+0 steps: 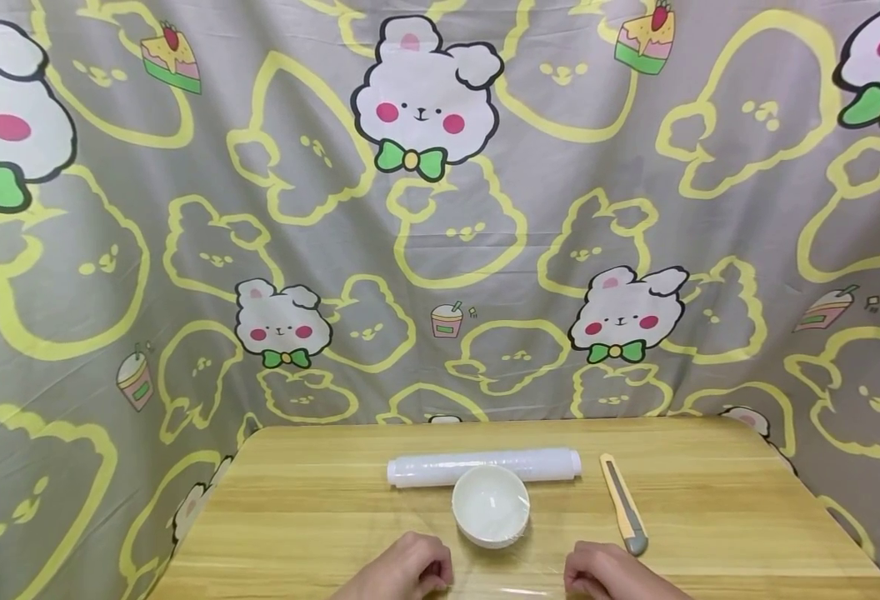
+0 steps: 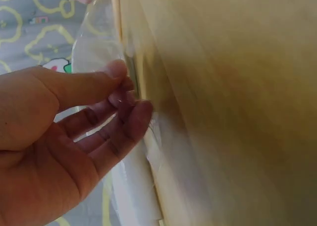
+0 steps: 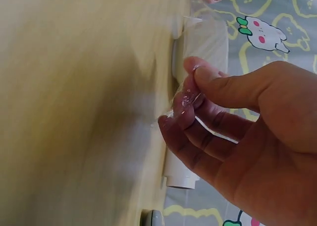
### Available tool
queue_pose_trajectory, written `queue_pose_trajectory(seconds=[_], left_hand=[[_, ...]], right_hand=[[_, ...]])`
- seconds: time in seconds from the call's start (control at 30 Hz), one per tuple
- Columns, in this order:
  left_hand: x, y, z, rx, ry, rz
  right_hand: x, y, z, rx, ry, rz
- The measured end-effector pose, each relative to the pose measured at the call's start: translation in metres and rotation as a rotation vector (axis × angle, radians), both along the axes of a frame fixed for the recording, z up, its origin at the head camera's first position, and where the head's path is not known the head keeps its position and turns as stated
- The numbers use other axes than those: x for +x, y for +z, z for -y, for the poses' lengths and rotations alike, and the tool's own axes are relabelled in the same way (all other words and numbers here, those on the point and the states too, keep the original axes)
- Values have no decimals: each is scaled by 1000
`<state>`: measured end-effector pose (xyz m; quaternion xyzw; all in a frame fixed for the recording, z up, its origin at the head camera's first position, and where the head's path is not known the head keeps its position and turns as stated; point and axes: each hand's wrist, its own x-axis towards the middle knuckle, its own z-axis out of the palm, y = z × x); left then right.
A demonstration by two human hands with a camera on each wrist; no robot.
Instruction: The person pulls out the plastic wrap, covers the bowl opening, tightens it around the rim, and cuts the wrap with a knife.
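At lower centre, below the white bowl [image 1: 491,504], our left hand [image 1: 408,567] and right hand [image 1: 611,570] pinched cling film [image 1: 522,591], grips nearly closed, presumably for tension.

Backdrop: one grey, softly creased fabric hanging [image 1: 380,242], behind the table and along both sides; printed with yellow-outlined animal heads [image 1: 467,232], white rosy-cheeked animal heads with green bow ties [image 1: 425,96], pink lidded drink cups with straws [image 1: 447,321], and layered cake slices topped with strawberries [image 1: 172,57]. Furniture: one pale yellow-brown wood-grain table [image 1: 312,483], far corners rounded. Light: soft, fairly even across the hanging; faint, blurred shadows on the tabletop.
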<state>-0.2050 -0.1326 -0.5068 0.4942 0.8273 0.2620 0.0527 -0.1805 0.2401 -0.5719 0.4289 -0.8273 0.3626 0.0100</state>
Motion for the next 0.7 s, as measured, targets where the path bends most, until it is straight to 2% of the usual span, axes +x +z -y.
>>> queue_pose_trajectory(seconds=[0.07,0.13,0.2,0.27,0.33,0.43,0.53,0.6,0.67,0.7], left_hand=[[1,4,-3,-25,35,5],[1,6,-5,-39,62,-1],[0,8,-7,-51,94,-7],[-1,8,-9,-53,127,-12],[-3,8,-10,-51,158,-18],[-6,6,-11,-53,204,-71],[-12,3,-10,-50,243,-157],[-16,3,-10,-48,262,-189],[-20,3,-11,-48,275,-187],[-21,4,-12,-46,280,-164]], right_hand=[[-9,-15,-2,13,1,14],[-13,-15,-1,43,-16,54],[-12,-6,3,63,-36,75],[-7,11,9,80,-68,90],[-2,29,15,90,-91,62],[2,50,24,107,-138,58],[0,59,30,117,-174,61],[-3,61,32,125,-205,73],[-7,62,35,135,-232,59],[-8,62,36,137,-246,51]])
